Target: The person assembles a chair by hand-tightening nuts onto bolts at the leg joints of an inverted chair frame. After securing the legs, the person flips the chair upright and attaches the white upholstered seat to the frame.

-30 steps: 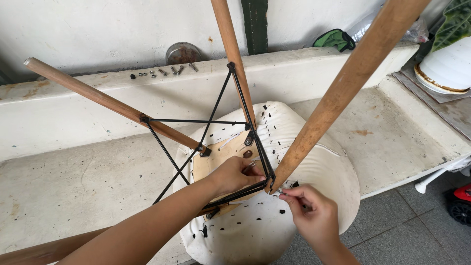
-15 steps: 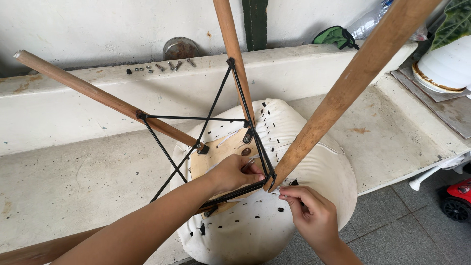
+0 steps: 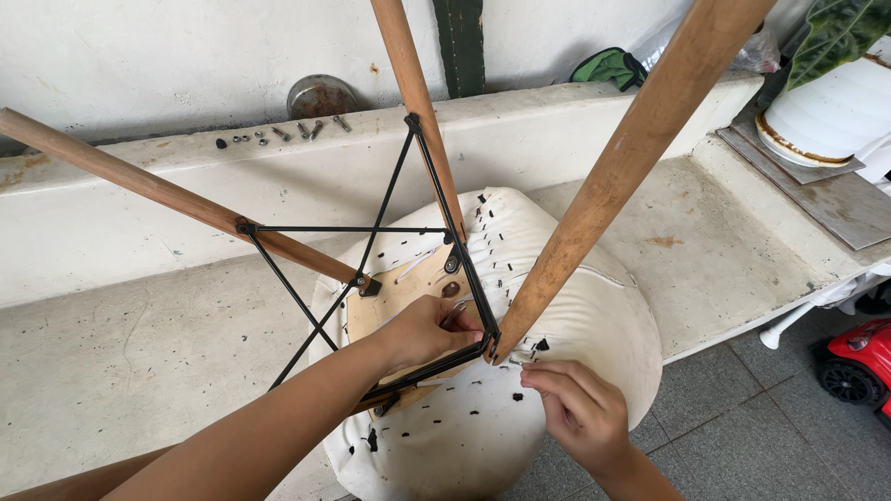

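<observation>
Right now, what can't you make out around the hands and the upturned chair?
- Head view: whatever the left hand pinches at the wooden base plate; its fingers cover it.
- What the right hand holds at the white seat: too small to tell.
- The wooden legs: ends cut off by the frame edges.
- Small hardware on the ledge: too small to sort.

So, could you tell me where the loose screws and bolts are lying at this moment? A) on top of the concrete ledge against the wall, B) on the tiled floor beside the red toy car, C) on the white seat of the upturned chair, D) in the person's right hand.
A: the small screws and bolts lie in a row on the concrete ledge, left of a round metal lid.
</observation>
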